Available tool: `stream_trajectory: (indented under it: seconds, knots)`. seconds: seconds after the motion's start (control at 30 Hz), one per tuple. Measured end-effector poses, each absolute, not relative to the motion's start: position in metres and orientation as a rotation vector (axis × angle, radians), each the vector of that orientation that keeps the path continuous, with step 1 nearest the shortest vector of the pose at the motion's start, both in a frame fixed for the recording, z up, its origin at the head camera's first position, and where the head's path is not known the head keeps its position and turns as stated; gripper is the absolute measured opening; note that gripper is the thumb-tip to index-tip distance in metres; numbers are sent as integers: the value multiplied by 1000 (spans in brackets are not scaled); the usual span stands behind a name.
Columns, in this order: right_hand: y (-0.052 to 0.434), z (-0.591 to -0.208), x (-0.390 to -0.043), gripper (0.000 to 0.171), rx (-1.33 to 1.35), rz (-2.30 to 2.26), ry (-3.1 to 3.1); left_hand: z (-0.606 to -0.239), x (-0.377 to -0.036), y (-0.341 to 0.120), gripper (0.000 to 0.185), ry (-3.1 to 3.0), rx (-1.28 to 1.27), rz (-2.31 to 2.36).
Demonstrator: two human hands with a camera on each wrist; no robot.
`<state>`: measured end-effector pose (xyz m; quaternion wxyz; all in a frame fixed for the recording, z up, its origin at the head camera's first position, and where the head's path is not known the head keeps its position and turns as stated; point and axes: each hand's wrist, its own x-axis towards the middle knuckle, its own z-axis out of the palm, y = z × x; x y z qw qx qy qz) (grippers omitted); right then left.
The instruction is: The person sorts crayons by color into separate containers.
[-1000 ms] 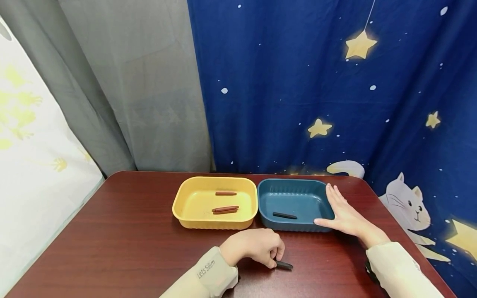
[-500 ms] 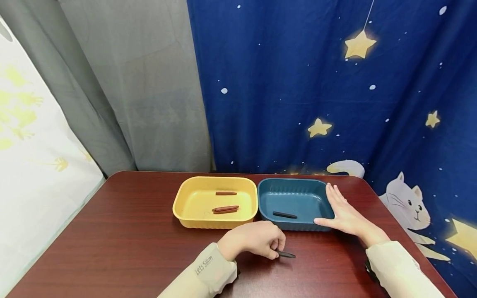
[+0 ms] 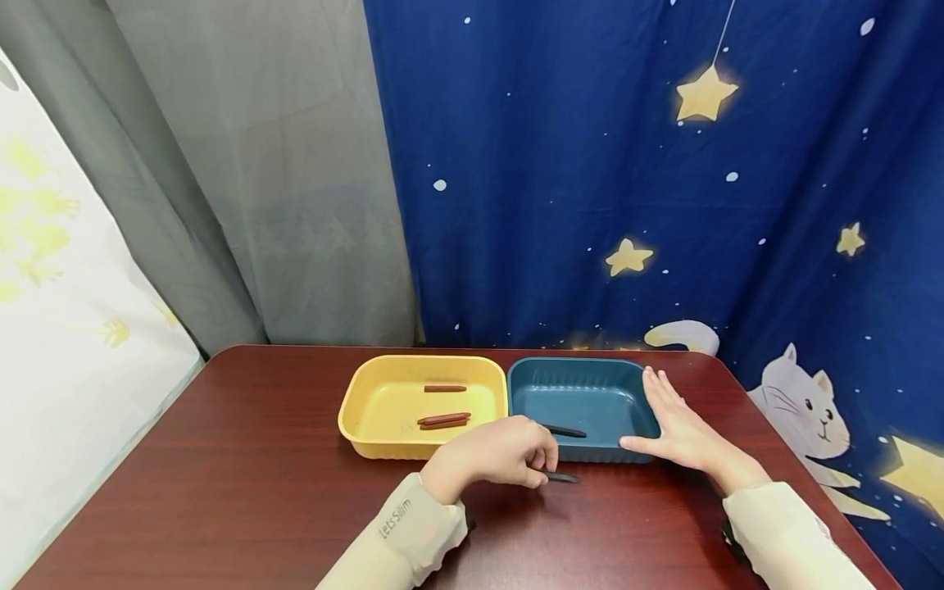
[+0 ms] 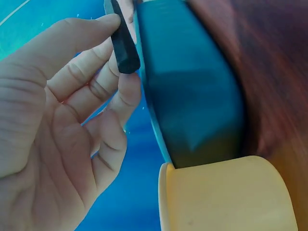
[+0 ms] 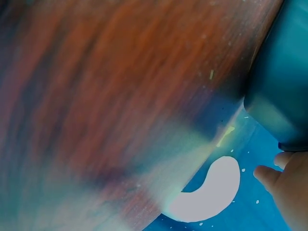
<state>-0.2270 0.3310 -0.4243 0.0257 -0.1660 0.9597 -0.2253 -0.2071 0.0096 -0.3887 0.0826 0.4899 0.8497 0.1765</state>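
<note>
The left hand [image 3: 492, 459] pinches a black crayon [image 3: 562, 477] between thumb and curled fingers, just above the desk [image 3: 221, 483] in front of the blue tray [image 3: 583, 452]. The crayon lies roughly level, its long axis running left to right, its free end pointing right. The right hand [image 3: 682, 426] rests flat, fingers straight, against the blue tray's right wall. Another black crayon [image 3: 566, 431] lies inside that tray. A yellow tray [image 3: 369, 442] beside it holds three brown crayons [image 3: 444, 419].

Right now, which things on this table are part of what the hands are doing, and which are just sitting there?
In use:
- left hand pinching a short black crayon
- right hand flat against the dark blue plastic tray

Lying about:
- yellow plastic tray
- three brown crayons inside it
</note>
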Motion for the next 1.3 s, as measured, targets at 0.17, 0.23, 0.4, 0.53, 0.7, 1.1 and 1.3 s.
stream_trajectory:
  seconds: [0.17, 0.23, 0.4, 0.53, 0.7, 1.1, 1.3]
  knots:
    - [331, -424, -227, 119, -519, -692, 2969, -386, -212, 8, 5, 2558, 1470, 551]
    - [332, -425, -227, 119, -519, -690, 2970, -384, -215, 9, 5, 2562, 1477, 531]
    - [332, -425, -227, 119, -526, -692, 2972, -382, -222, 13, 6, 2583, 1500, 488]
    - [332, -425, -227, 119, -528, -690, 2972, -381, -227, 15, 6, 2595, 1510, 498]
    - [331, -425, -227, 119, -511, -682, 2973, -378, -233, 20, 6, 2588, 1508, 529]
    - [331, -425, -228, 119, -507, -691, 2974, -379, -250, 26, 4, 2628, 1436, 532]
    - [332, -427, -228, 120, -500, -701, 2965, -385, -257, 24, 4, 2628, 1376, 557]
